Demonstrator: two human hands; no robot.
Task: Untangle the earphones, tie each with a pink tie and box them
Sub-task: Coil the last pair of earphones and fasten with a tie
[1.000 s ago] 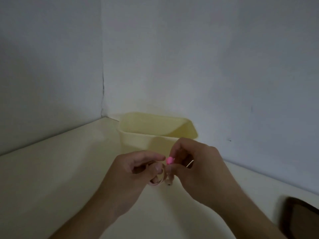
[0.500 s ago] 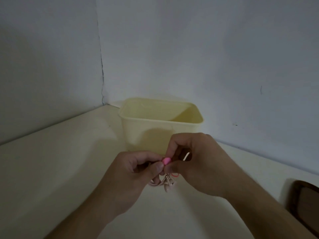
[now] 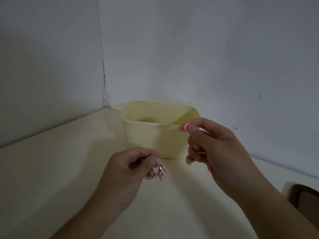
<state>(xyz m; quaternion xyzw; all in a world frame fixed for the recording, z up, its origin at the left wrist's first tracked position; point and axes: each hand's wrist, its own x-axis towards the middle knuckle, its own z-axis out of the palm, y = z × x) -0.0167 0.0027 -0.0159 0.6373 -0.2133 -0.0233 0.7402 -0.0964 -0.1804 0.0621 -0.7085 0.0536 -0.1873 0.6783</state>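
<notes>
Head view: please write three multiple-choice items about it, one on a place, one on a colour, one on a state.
1. Where is the box?
A. on the table near the wall corner
B. on the floor
C. in the left hand

2. What colour is the tie in the right hand?
A. green
B. pink
C. black

3. What is the left hand doing?
A. lying flat and open
B. gripping coiled earphones
C. holding the box

Answers: 1 A, it stands on the table by the corner; 2 B, the fingertips pinch something pink; 3 B, the fingers close on the bundle.
</notes>
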